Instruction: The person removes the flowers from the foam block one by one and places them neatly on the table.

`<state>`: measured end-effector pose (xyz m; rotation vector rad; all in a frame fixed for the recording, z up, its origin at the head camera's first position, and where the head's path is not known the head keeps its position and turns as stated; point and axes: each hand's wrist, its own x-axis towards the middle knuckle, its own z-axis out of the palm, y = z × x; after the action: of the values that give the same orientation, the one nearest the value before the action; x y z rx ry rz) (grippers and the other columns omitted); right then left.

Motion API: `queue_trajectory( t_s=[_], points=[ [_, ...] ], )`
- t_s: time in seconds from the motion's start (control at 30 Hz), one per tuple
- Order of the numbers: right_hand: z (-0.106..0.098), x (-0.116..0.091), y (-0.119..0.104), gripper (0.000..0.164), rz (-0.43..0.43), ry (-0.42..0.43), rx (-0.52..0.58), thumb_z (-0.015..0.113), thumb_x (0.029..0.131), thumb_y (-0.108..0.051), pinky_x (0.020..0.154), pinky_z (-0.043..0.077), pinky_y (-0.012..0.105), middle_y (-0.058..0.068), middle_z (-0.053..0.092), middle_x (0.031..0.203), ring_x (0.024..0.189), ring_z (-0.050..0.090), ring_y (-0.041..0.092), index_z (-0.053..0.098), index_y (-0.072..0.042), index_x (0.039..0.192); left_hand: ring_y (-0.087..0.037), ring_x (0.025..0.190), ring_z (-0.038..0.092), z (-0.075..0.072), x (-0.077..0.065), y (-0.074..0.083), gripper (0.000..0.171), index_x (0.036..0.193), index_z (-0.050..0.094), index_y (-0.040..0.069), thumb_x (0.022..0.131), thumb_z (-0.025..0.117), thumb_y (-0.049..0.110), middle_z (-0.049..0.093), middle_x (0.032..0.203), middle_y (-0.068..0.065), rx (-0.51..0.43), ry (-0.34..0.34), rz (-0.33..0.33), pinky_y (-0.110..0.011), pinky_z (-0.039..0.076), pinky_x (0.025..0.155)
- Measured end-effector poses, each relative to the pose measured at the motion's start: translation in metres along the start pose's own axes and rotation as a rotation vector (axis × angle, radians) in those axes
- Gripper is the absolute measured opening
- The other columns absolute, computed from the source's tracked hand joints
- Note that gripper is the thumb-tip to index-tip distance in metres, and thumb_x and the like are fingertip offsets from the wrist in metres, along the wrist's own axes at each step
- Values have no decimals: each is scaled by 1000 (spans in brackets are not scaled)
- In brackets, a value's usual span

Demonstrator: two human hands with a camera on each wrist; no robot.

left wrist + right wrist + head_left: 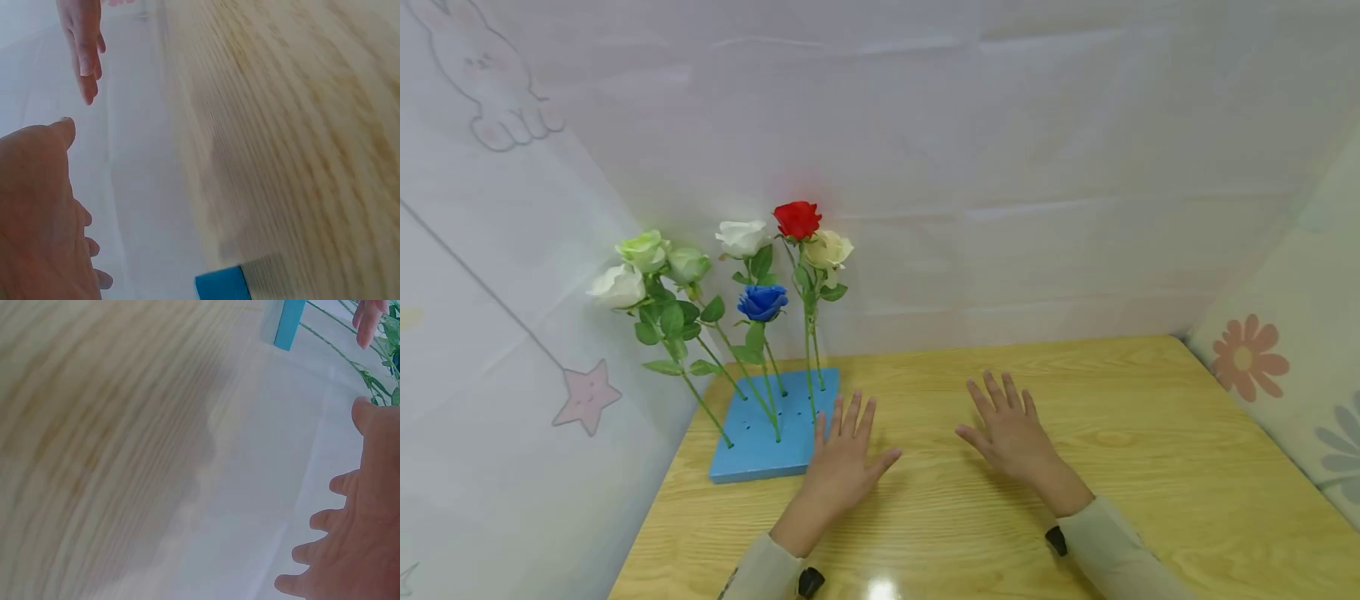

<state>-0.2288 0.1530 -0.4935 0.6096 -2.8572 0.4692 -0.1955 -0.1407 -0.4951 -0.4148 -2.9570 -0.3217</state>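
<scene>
My left hand (842,462) hovers above the table with its fingers spread, near the right front corner of a light blue board (752,454). To its right, my right hand (1011,433) is also held over the table, fingers spread and holding nothing. Artificial roses stand in holes of the board: a red rose (797,220), a blue rose (762,302), a cream rose (828,250), and several white and pale green ones, such as the white rose (617,287) leaning out to the left. Both wrist views show the palms apart from the wood.
The wooden table (1112,417) reaches to a pale cloth backdrop (1000,167) behind. Cloth with printed figures hangs at the left and right sides. Several unfilled holes show in the board.
</scene>
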Motion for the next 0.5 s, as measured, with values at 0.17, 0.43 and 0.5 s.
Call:
queue_trajectory(
  t_s=[0.17, 0.43, 0.5],
  points=[
    [5, 4, -6, 78, -8, -5, 27, 52, 103, -54, 114, 14, 75, 22, 16, 167, 153, 7, 49, 24, -11, 163, -37, 156, -1, -3, -10, -10, 89, 165, 12, 18, 99, 46, 67, 5, 171, -9, -27, 17, 8, -66, 9, 120],
    [9, 11, -15, 78, -28, 1, 30, 52, 103, -54, 114, 16, 75, 21, 16, 167, 153, 9, 48, 25, -11, 162, -35, 156, -2, -7, -22, -25, 89, 165, 10, 18, 100, 42, 69, 2, 171, -8, -28, 4, -15, -64, 5, 122],
    [9, 12, -18, 77, -33, -3, 34, 52, 103, -54, 114, 16, 74, 21, 16, 167, 153, 10, 47, 26, -11, 162, -35, 156, -2, -9, -25, -28, 89, 165, 10, 17, 100, 41, 69, 2, 170, -8, -28, 0, -28, -64, 5, 122]
  ],
)
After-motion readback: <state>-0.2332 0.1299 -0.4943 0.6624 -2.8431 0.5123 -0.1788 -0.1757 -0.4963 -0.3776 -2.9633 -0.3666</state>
